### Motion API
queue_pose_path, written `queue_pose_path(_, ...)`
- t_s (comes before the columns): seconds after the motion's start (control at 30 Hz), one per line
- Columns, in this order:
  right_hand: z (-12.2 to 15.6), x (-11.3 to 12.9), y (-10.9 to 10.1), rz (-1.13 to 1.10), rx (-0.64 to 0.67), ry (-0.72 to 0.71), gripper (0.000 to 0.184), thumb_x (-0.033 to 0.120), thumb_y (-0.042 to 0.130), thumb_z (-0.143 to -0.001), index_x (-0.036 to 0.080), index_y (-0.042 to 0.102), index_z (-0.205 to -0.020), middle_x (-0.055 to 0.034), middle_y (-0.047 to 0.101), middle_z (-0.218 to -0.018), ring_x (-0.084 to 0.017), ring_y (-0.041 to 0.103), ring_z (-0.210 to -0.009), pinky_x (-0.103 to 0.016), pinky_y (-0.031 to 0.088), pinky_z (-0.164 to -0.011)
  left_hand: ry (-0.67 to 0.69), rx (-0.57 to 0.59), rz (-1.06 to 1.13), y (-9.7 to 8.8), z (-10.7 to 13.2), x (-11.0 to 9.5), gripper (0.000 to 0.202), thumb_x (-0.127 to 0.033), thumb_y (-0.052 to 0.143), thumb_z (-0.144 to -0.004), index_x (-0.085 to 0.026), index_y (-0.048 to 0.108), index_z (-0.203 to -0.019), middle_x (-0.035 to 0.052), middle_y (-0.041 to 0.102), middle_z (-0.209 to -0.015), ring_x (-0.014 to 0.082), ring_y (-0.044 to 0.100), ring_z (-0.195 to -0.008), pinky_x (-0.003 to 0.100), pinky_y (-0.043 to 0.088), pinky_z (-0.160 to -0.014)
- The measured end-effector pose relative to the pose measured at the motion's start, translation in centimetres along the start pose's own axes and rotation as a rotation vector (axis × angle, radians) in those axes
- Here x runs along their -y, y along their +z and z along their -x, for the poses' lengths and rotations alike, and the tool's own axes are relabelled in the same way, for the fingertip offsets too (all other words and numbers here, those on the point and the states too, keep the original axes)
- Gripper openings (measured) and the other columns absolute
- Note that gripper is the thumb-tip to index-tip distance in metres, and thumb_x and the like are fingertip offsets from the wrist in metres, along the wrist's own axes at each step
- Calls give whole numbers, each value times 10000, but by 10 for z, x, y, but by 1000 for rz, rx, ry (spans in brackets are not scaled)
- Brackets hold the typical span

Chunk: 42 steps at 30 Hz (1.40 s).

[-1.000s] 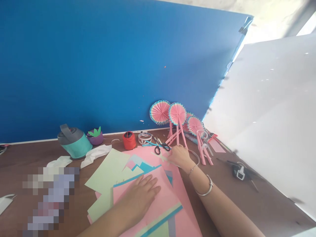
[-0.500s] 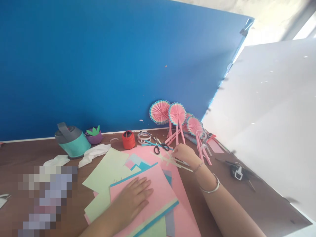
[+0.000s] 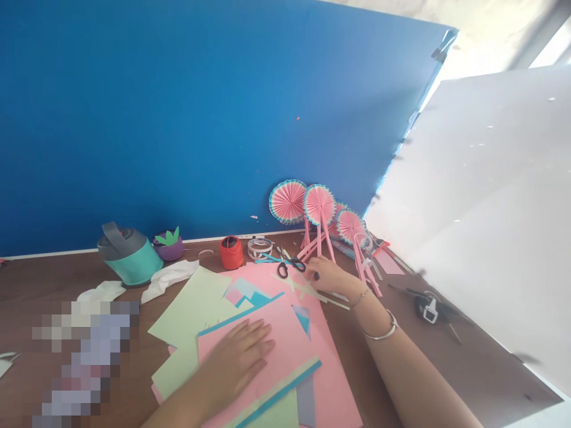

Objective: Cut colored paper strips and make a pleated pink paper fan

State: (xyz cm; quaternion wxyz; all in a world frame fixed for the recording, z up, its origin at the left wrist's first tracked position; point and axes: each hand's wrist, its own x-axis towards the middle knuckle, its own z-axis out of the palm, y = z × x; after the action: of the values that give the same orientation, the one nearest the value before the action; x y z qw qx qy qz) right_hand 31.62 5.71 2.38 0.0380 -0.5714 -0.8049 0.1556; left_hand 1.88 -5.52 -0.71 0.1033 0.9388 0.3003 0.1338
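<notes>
My left hand point(image 3: 241, 359) lies flat, fingers stretched, on a pink sheet point(image 3: 285, 333) with pale green and blue bands along two edges. Near the scissors point(image 3: 292, 266) with black handles, my right hand point(image 3: 328, 276) is closed with its fingers curled. A small dark round end shows at its fingers; I cannot make out what it belongs to. Pale green paper strips point(image 3: 334, 301) lie beneath and beside this hand. Under the banded sheet are pale green sheets point(image 3: 191, 309), a larger pink sheet point(image 3: 341, 380) and blue paper scraps point(image 3: 256, 299).
Several pink pleated paper rosettes point(image 3: 319, 205) on strip legs lean at the blue panel point(image 3: 200, 119). Along it stand a red spool point(image 3: 232, 252), tape roll point(image 3: 260, 248), purple pot point(image 3: 169, 249) and teal-grey container point(image 3: 131, 258). White tissue point(image 3: 172, 278) lies left; a black-and-white tool point(image 3: 429, 310) lies right.
My right hand has moved slightly left and down, and a small dark end now shows at its fingers. My left hand stays flat on the banded sheet.
</notes>
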Motion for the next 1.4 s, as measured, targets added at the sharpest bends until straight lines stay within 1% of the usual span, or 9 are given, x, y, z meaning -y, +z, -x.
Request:
queue_pose_path(0.23,2,11,-3,63,2,6,273,38,475,-630,206,614,-794,7,641,-843,-161,533,-834,-224,326,-698,-23,33,-12,-3,-1,-2,365,-281,378,-937,-299,486,-1285,18,491,-1366,197,443,-1260,435,377,-1054)
queue_pose_path(0.4,3,14,-4,88,13,70,75,215,540,-716,191,610,-713,-14,620,-725,-171,540,-722,-233,306,-609,-18,12,-2,-4,-2,-3,359,-271,385,-935,-295,497,-1275,22,504,-1356,190,453,-1252,422,372,-1059)
queue_pose_path(0.53,7,16,-12,113,2,138,169,342,568,-733,182,619,-715,-32,633,-749,-168,555,-687,-229,304,-559,-18,10,14,-6,-3,-4,363,-262,392,-932,-302,493,-1277,18,510,-1351,183,454,-1251,407,367,-1064)
queue_pose_path(0.7,16,20,-32,265,-146,301,176,99,480,-721,158,643,-749,-93,669,-771,-212,601,-760,-276,323,-663,-7,47,47,-4,-1,-5,373,-260,379,-935,-279,473,-1295,37,474,-1379,196,406,-1286,444,328,-1080)
queue_pose_path(0.83,22,35,-42,233,-332,367,230,90,438,-740,151,659,-758,-127,684,-818,-247,602,-832,-313,337,-722,-29,92,133,-9,-2,-7,372,-279,356,-942,-283,463,-1298,18,440,-1408,200,350,-1321,486,255,-1104)
queue_pose_path(0.93,22,59,-34,-154,-296,174,224,171,444,-780,193,662,-824,-46,691,-815,-177,602,-750,-251,376,-658,-196,-20,285,-19,-2,-2,349,-292,403,-918,-281,513,-1249,35,514,-1349,205,416,-1277,456,314,-1081)
queue_pose_path(1.07,15,96,-1,-461,-98,-82,192,224,475,-770,194,664,-788,-5,672,-774,-145,582,-717,-221,403,-639,-636,-312,655,-34,0,14,381,-345,482,-859,-238,504,-1224,96,599,-1195,212,586,-1053,390,488,-900)
queue_pose_path(1.23,7,124,35,-530,59,-185,217,134,451,-737,187,655,-790,4,650,-721,-117,550,-631,-204,393,-577,-819,-131,1065,-47,3,28,489,-410,567,-784,-184,461,-1204,64,600,-979,167,645,-808,345,528,-747)
queue_pose_path(1.4,-2,139,36,-526,140,-244,238,110,446,-734,182,666,-791,-10,668,-761,-126,565,-660,-212,402,-592,-975,-85,986,-59,6,32,250,-388,596,-720,-161,565,-819,-8,594,-637,149,614,-625,303,507,-648)
